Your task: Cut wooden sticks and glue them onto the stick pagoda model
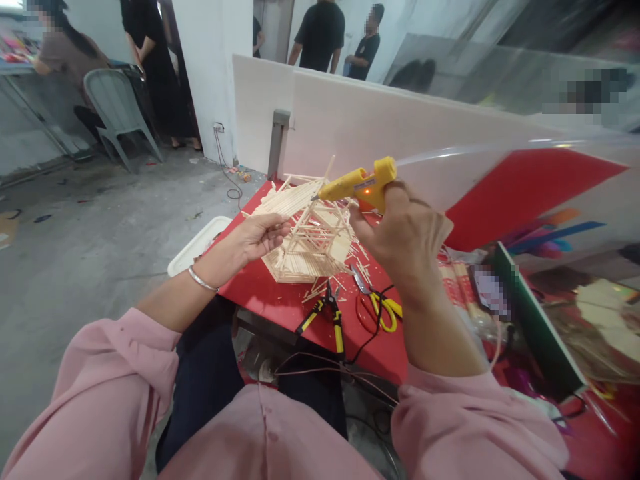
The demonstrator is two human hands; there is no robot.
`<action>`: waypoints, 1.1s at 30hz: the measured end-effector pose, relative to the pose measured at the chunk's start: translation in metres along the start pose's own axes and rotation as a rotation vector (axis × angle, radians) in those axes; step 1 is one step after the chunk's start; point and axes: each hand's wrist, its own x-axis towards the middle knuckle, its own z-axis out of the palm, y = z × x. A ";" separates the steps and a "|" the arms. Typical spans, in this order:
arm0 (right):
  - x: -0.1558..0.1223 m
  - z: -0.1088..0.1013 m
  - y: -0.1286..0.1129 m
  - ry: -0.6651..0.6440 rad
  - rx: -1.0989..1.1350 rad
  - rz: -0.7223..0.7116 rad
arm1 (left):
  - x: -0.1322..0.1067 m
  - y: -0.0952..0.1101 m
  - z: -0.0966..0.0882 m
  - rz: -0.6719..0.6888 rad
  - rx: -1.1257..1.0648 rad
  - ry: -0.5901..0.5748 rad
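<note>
My right hand (pixel 400 233) is wrapped round a yellow glue gun (pixel 360 184), whose nozzle points left at the top of a small house built of thin wooden sticks (pixel 307 233). The house stands on a red table (pixel 280 300). My left hand (pixel 260 235) grips the house's left side, with the fingers curled on its slanted roof of sticks. A silver bangle sits on my left wrist. Both sleeves are pink.
Yellow-handled pliers (pixel 325 317) and yellow scissors (pixel 377 303) lie on the table in front of the house, with loose sticks and cables around them. A white tray (pixel 193 250) sits left of the table. Several people stand or sit beyond, near a grey chair (pixel 117 110).
</note>
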 end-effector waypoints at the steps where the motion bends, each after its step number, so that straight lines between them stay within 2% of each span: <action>1: 0.000 0.001 0.000 -0.001 -0.011 -0.003 | 0.000 0.000 0.000 -0.002 -0.003 0.006; 12: 0.000 0.003 -0.002 -0.039 -0.015 -0.005 | -0.002 0.000 0.010 0.000 -0.007 0.084; 20: -0.001 0.000 -0.004 -0.068 0.006 0.009 | 0.005 -0.003 0.002 0.007 -0.021 -0.015; 27: -0.001 0.006 -0.001 -0.055 0.023 0.019 | 0.003 -0.003 0.004 0.005 -0.033 0.003; 33: -0.003 0.003 0.004 -0.060 0.082 0.079 | -0.008 0.001 0.005 -0.076 0.001 -0.005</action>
